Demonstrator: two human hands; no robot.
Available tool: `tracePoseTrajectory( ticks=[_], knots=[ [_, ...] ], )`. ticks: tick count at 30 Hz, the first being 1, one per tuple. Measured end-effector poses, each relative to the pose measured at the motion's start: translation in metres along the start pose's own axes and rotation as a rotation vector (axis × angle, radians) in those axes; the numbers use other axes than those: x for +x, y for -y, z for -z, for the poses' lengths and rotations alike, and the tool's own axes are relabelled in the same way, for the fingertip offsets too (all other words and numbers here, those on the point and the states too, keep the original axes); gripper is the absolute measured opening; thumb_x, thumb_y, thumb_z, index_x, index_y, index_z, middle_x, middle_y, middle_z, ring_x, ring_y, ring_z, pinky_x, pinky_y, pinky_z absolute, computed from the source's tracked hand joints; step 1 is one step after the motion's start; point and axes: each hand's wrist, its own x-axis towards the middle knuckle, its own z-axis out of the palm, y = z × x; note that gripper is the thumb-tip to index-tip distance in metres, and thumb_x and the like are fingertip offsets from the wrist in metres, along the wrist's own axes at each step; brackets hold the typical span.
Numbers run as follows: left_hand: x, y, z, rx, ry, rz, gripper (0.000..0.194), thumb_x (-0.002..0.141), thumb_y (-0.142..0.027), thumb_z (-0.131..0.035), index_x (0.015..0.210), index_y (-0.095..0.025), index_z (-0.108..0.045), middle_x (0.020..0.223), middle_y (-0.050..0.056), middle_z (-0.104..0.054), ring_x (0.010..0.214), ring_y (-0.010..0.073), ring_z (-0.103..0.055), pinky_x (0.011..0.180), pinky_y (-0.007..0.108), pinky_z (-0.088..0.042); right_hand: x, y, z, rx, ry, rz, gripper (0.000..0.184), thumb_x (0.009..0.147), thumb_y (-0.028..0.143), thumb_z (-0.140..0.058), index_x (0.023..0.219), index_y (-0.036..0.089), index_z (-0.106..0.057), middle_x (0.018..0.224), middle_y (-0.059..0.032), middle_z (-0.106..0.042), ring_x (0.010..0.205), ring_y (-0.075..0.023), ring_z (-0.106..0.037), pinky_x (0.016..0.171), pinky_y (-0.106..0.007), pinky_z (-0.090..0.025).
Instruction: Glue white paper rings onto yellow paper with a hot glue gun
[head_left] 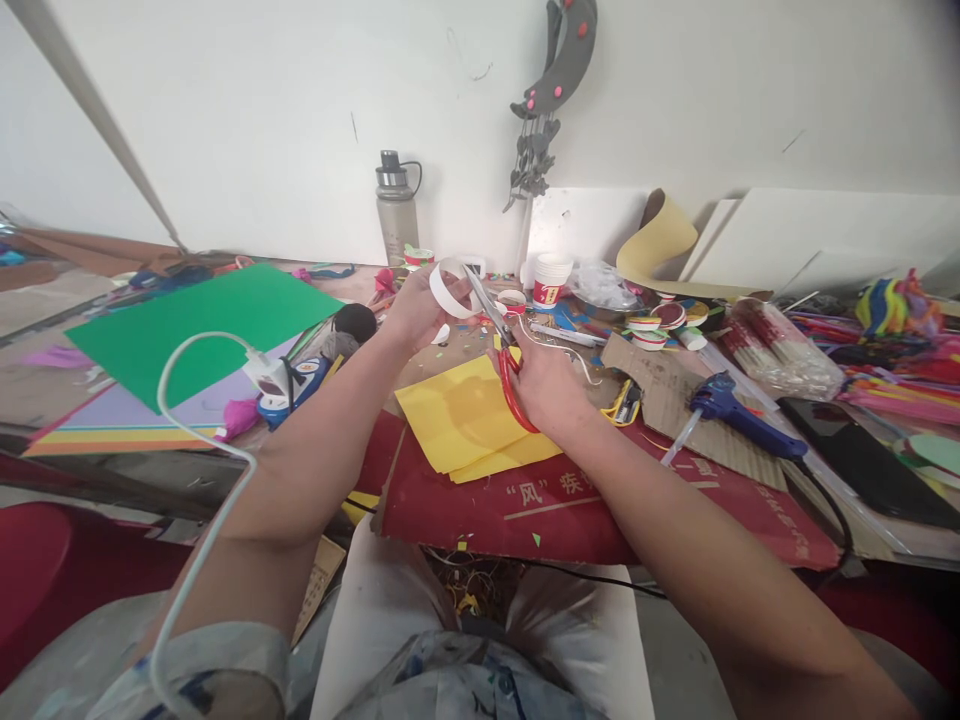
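My left hand (414, 312) is closed on a thin white ring (444, 298) that looks like paper, held up above the table. In my right hand (553, 388) is a pair of scissors (505, 372) with red handles, the fingers wrapped about them. The metal blades point up and to the left, with their tips at the ring; whether they touch it I cannot tell. Below both hands lie several yellow sheets (465, 420) on a red board (480, 515) with white lettering.
A blue glue gun (739, 418) lies right, on corrugated cardboard (664, 390), beside a black phone (862, 455). Behind stand a paper cup (551, 278) and a water bottle (397, 215). Left are a green sheet (202, 325) and a white cable (214, 520) crossing my left arm.
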Motion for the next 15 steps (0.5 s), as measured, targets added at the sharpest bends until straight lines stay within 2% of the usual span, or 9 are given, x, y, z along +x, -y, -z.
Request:
tracePoseTrajectory(
  ticks=[3, 7, 10, 15],
  knots=[
    [0.001, -0.001, 0.002, 0.001, 0.031, -0.018, 0.054, 0.065, -0.048, -0.103, 0.075, -0.018, -0.060, 0.064, -0.001, -0.067, 0.056, 0.0113, -0.063, 0.049, 0.020, -0.052, -0.001, 0.001, 0.001, -0.008, 0.002, 0.015, 0.048, 0.114, 0.044, -0.045, 0.147, 0.015, -0.063, 0.118, -0.0188, -0.082, 0.108, -0.0347, -0.078, 0.088, -0.036, -0.051],
    [0.001, -0.002, 0.001, -0.013, 0.010, 0.002, 0.049, 0.070, -0.041, -0.102, 0.075, -0.018, -0.059, 0.063, -0.002, -0.063, 0.057, 0.0114, -0.063, 0.048, 0.020, -0.050, 0.000, 0.001, 0.000, -0.014, 0.015, -0.008, 0.046, 0.113, 0.044, -0.045, 0.145, 0.017, -0.063, 0.114, -0.0180, -0.083, 0.104, -0.0350, -0.078, 0.083, -0.036, -0.050],
    [0.001, -0.003, 0.000, -0.026, -0.012, 0.026, 0.046, 0.073, -0.035, -0.101, 0.076, -0.018, -0.058, 0.063, -0.003, -0.061, 0.055, 0.0106, -0.062, 0.047, 0.020, -0.049, 0.002, -0.002, -0.006, -0.010, -0.005, 0.008, 0.045, 0.113, 0.045, -0.045, 0.142, 0.017, -0.064, 0.115, -0.0179, -0.082, 0.104, -0.0343, -0.078, 0.084, -0.037, -0.050],
    [0.001, -0.004, -0.001, -0.083, -0.038, 0.053, 0.047, 0.074, -0.037, -0.102, 0.077, -0.016, -0.059, 0.062, -0.003, -0.061, 0.054, 0.0108, -0.063, 0.047, 0.020, -0.051, 0.006, -0.009, -0.018, 0.014, -0.053, 0.038, 0.046, 0.113, 0.047, -0.044, 0.140, 0.017, -0.065, 0.114, -0.0177, -0.082, 0.101, -0.0336, -0.077, 0.085, -0.037, -0.049]
  ],
)
